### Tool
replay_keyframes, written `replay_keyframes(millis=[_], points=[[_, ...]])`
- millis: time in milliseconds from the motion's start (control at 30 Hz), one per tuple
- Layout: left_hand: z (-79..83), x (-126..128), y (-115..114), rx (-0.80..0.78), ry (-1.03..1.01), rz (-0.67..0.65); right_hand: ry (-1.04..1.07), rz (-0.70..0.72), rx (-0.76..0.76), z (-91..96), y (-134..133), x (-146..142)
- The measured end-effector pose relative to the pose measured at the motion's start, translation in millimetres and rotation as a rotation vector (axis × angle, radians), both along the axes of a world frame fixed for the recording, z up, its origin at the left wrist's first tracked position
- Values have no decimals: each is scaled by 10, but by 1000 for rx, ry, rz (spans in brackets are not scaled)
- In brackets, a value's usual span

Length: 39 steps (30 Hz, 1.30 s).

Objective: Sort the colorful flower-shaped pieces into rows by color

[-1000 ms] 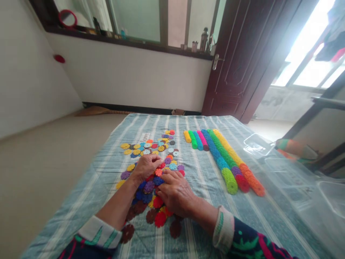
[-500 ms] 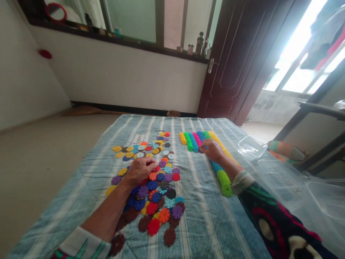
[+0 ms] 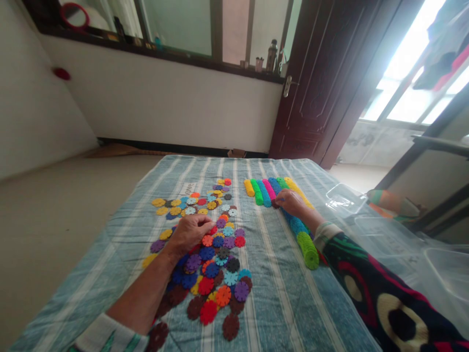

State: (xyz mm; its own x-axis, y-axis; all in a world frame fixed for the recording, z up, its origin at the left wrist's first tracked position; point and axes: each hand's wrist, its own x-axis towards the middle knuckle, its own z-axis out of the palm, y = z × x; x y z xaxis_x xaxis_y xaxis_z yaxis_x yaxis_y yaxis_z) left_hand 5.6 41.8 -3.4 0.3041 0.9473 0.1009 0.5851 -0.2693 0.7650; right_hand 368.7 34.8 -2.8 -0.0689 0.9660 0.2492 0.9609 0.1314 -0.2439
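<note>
Loose notched plastic discs point(image 3: 207, 253) of many colours lie in a wide heap on the left half of the striped cloth. My left hand point(image 3: 190, 234) is over the heap with thumb and forefinger pinched at a red notched disc point(image 3: 213, 229). To the right, the same kind of discs lie in rows sorted by colour, among them a yellow row point(image 3: 249, 188), a green row point(image 3: 257, 192) and a pink row point(image 3: 268, 189). At the near end of the pink row, my right hand point(image 3: 292, 202) pinches a brown notched disc point(image 3: 274, 203). My right forearm covers part of a long row ending in lime-green discs point(image 3: 308, 250).
A card reading "love" point(image 3: 188, 188) lies behind the heap. Clear plastic boxes point(image 3: 344, 199) stand along the right side of the cloth-covered table point(image 3: 271, 303). Beyond are a dark red door point(image 3: 322, 73) and a ledge with a flask point(image 3: 271, 56).
My right hand has shifted very slightly, and the brown disc now shows at the pink row's near end. My left hand stays in place.
</note>
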Motion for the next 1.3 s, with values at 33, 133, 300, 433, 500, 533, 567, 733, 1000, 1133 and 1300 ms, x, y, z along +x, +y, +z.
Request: replay_keyframes(millis=[33, 133, 300, 433, 500, 533, 567, 733, 1000, 1133, 1300], points=[[4, 1, -4, -7, -6, -1, -6, -7, 3, -1, -7, 3], [9, 3, -11, -17, -19, -8, -22, -27, 12, 7, -52, -3], [10, 2, -11, -6, -16, -8, -36, -9, 27, 53, -178, -67], [35, 7, -29, -6, -28, -12, -39, 13, 53, 98, -259, -147], [45, 15, -41, 4, -36, -22, -36, 35, 69, 110, -309, -219], [45, 21, -45, 8, -40, -28, -33, 53, 76, 109, -344, -271], [43, 26, -48, 9, -43, -32, -29, 75, 82, 105, -388, -336], [8, 36, -50, 13, -50, -33, 15, 317, 105, 32, -723, -823], [-17, 33, -51, 36, -31, -20, 86, 600, 103, 38, -1195, -1472], [-31, 45, -47, 61, -35, -22, 111, 693, 46, 118, -1348, -1509], [-25, 46, -53, 24, -46, -25, 106, 704, -41, 151, -1493, -1435]])
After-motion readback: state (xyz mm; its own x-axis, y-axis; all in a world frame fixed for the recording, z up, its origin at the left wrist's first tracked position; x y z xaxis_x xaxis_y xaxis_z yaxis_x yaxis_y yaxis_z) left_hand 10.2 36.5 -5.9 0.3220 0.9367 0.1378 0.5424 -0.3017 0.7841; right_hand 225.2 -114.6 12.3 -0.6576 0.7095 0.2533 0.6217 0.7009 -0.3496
